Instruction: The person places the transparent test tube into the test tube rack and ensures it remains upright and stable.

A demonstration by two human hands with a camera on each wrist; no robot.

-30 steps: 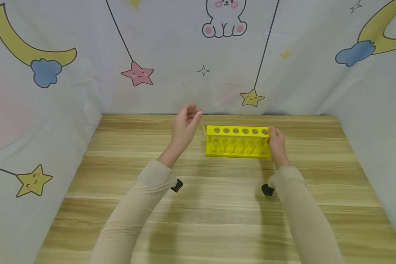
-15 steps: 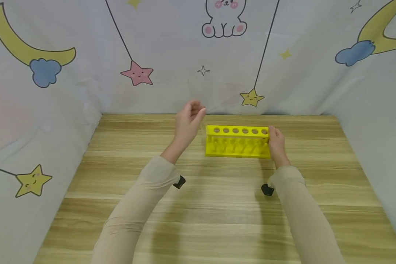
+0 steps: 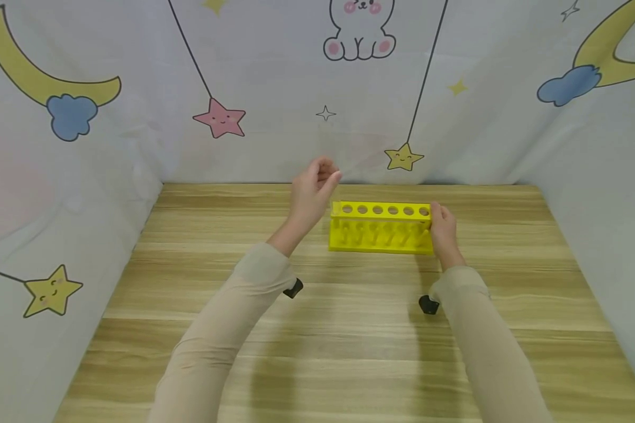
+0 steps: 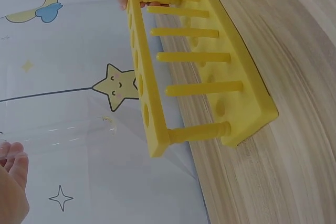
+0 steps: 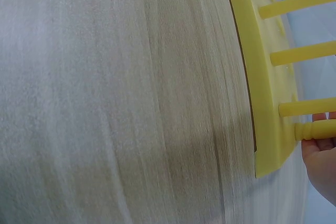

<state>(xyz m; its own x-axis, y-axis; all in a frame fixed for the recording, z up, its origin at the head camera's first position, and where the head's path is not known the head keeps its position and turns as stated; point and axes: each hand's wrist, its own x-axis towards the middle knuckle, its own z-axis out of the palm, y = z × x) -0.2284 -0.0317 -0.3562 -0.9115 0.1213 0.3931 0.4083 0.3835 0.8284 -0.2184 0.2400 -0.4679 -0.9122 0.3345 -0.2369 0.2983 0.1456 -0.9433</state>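
Note:
My left hand (image 3: 311,197) pinches a clear test tube (image 4: 68,132) near the rack's left end. The tube is nearly invisible in the head view; in the left wrist view its rounded end lies beside the rack's top bar, apart from the holes. A yellow test tube rack (image 3: 381,249) stands on the table, with a row of holes on top and several upright pegs behind its base. My right hand (image 3: 445,232) grips the rack's right end, its fingers round the end post in the right wrist view. No tube shows in the rack.
The wood-grain table (image 3: 360,352) spreads out before and beside the rack. A white curtain (image 3: 275,76) printed with stars and moons hangs behind and at both sides. Black wrist cameras (image 3: 428,305) sit under both sleeves.
My left hand has moved rightward and slightly up with the test tube, whose lower end now overlaps the rack's left end in the head view. The right hand and rack have stayed put.

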